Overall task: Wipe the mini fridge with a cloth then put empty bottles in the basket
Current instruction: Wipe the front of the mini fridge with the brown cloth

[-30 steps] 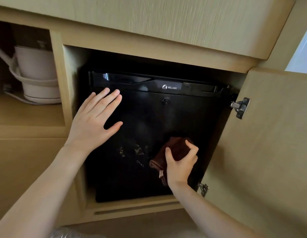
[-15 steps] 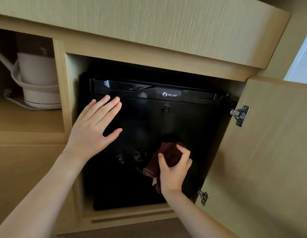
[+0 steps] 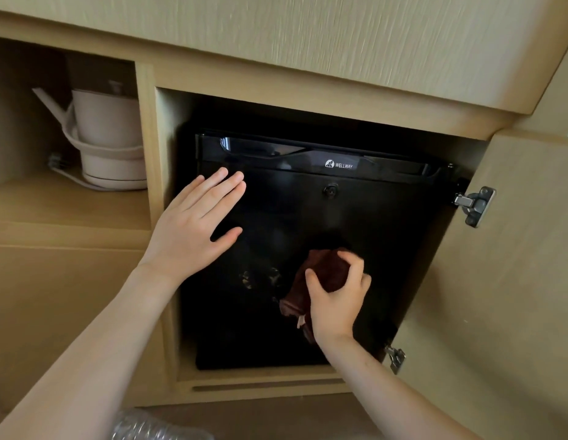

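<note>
A black mini fridge point(image 3: 387, 236) with a WELLWAY label stands shut inside a wooden cabinet bay. My left hand point(image 3: 193, 230) lies flat on the upper left of its door, fingers spread. My right hand point(image 3: 335, 300) presses a dark brown cloth point(image 3: 321, 271) against the lower middle of the door, bunched in the fingers. Pale smudges point(image 3: 260, 277) show on the door just left of the cloth. A clear crinkled plastic thing point(image 3: 149, 427), perhaps a bottle, shows at the bottom edge. No basket is in view.
The cabinet door point(image 3: 498, 281) hangs open on the right, with two metal hinges point(image 3: 475, 204). A pale kettle point(image 3: 106, 138) on its base sits on the shelf to the left, its cord beside it. A wooden countertop edge point(image 3: 276, 42) overhangs above.
My right hand has slid the cloth left and slightly down across the fridge door. The left hand stays flat on the door. The view has shifted, so the fridge sits lower in frame.
</note>
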The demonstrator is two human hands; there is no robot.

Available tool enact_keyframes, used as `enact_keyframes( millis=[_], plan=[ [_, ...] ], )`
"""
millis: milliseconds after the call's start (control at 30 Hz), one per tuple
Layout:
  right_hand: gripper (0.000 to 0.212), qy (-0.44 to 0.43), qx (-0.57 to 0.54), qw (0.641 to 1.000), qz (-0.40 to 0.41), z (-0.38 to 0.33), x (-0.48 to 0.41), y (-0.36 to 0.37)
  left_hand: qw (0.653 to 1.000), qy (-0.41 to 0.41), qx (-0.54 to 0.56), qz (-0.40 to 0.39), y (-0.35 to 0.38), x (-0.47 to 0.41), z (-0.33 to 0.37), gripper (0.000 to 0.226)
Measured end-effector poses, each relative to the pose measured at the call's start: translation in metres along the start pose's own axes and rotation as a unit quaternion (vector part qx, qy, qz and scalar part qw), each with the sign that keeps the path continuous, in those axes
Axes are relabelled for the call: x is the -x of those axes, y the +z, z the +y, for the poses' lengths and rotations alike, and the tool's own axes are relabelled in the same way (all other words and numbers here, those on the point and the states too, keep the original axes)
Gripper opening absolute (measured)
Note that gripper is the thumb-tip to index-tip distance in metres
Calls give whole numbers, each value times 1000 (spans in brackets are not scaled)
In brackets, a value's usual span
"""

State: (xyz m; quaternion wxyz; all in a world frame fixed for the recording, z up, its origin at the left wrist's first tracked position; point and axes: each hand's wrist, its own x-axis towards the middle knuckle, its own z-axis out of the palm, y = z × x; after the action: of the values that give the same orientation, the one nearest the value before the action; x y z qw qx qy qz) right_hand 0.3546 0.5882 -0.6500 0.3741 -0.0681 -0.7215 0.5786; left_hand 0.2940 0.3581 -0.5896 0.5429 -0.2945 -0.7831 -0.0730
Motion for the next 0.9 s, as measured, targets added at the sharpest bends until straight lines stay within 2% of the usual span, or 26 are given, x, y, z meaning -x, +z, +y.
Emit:
enact_keyframes(
  millis=[167,267,400,567,633,800,900],
  plan=[
    [54,-68,-55,996,24,-40,-26,13,1000,19,-20,-1,-3,3,-7,61],
    [54,-42,-27,999,6,-12,-2,14,1000,12,-26,10,-3,9,-8,60],
    [57,39,-9,998,-44,17,28,13,1000,2,-21,16,-1,11,-8,61],
    [53,-84,-64,994,-2,-38,-11,23,1000,0,-23,12,-1,12,-8,62],
    [55,-99,-58,993,2,-41,-15,27,1000,2,-21,8,-2,12,-8,62],
    [58,-26,5,997,-68,9,22,19,1000,-7,-18,5,-3,11,-8,64],
    [54,-25,-10,999,-45,-6,17,24,1000,-12,-24,6,-3,11,-6,63]
  ],
)
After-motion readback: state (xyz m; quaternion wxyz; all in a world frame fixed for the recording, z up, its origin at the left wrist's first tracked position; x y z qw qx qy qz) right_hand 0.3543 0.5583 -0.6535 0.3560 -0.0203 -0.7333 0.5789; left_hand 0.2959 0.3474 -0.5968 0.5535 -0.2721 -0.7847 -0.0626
